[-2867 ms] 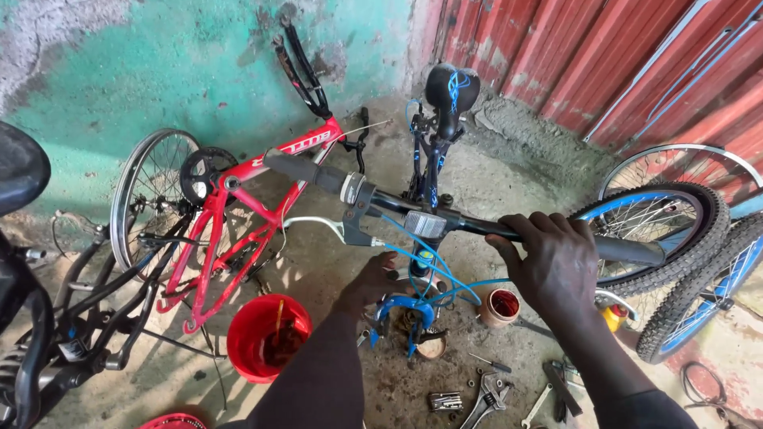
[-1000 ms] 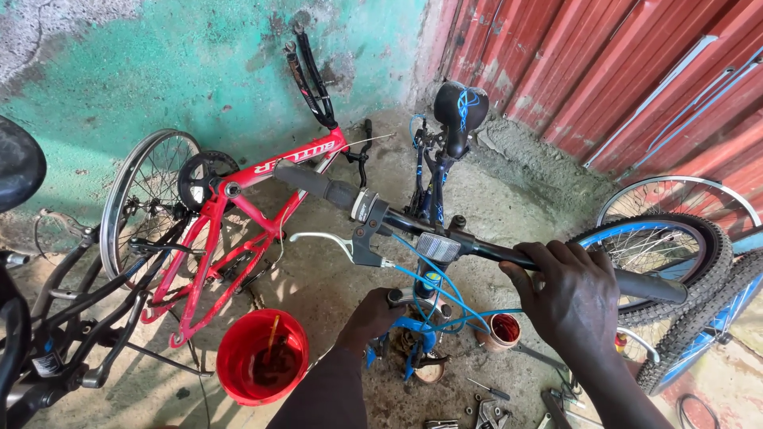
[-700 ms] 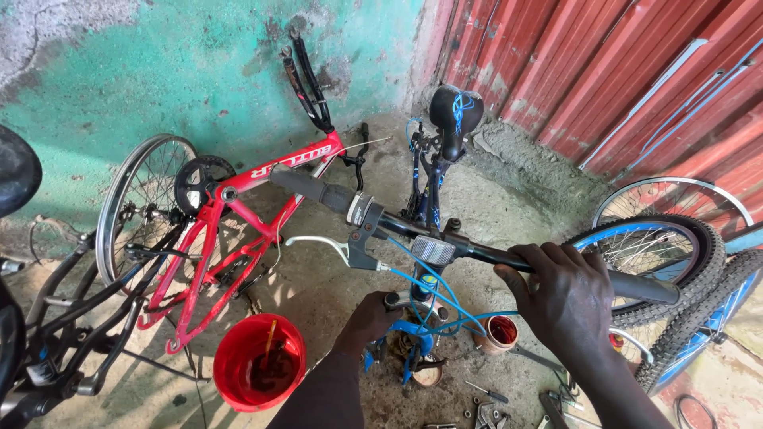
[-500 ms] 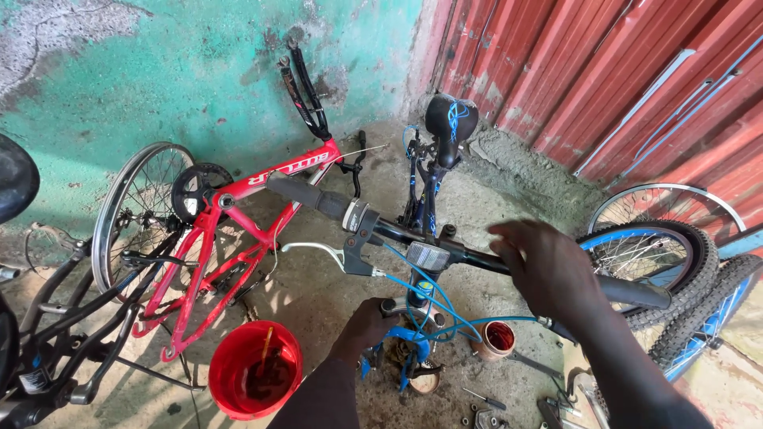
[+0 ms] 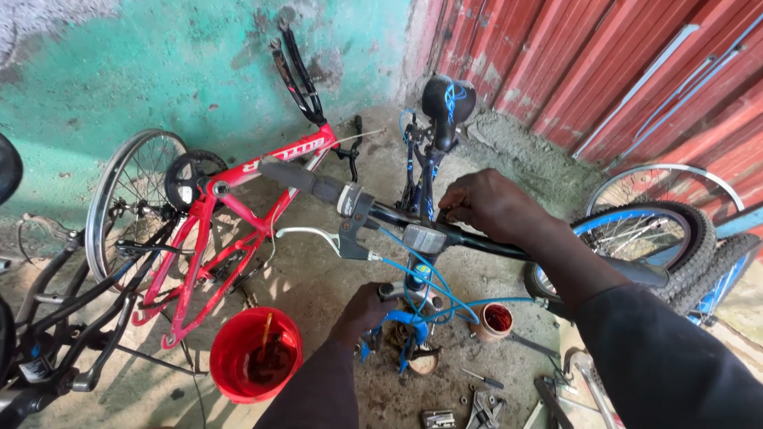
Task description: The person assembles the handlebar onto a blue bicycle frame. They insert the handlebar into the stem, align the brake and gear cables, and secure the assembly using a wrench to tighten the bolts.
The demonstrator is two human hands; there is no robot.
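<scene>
- Red bucket (image 5: 256,353), bottom left-centre: dark liquid and a thin tool or stick in it.
- Small cup (image 5: 496,321), lower centre-right on the ground: reddish-brown stuff inside, can't tell what.
- Handlebar (image 5: 477,238) of the blue bike, mid-frame: long axis runs upper left to lower right, grip end pointing left toward the red frame (image 5: 238,222), other end reaching the tyre at right.
- Brake lever (image 5: 318,235) hangs off the bar's left part, blue cable looping down to the fork.
- Right hand (image 5: 489,205): fingers curled over the bar near its centre clamp, knuckles up; can't tell how tight.
- Left hand (image 5: 367,310): lower centre, closed round the top of the blue fork (image 5: 401,330) below the stem.
- Saddle (image 5: 447,99) upper centre, beyond the bar, nose toward cam.
- Red frame lies left of the bar, w/ a bare wheel (image 5: 131,199) behind it near the green wall.
- Knobby tyre (image 5: 675,238) at right edge; a loose rim behind it by the red sheet-metal wall.
- Wrenches and small parts (image 5: 485,401) scattered on the ground, bottom centre, just below the fork.
- Dark bike parts crowd the left edge.
</scene>
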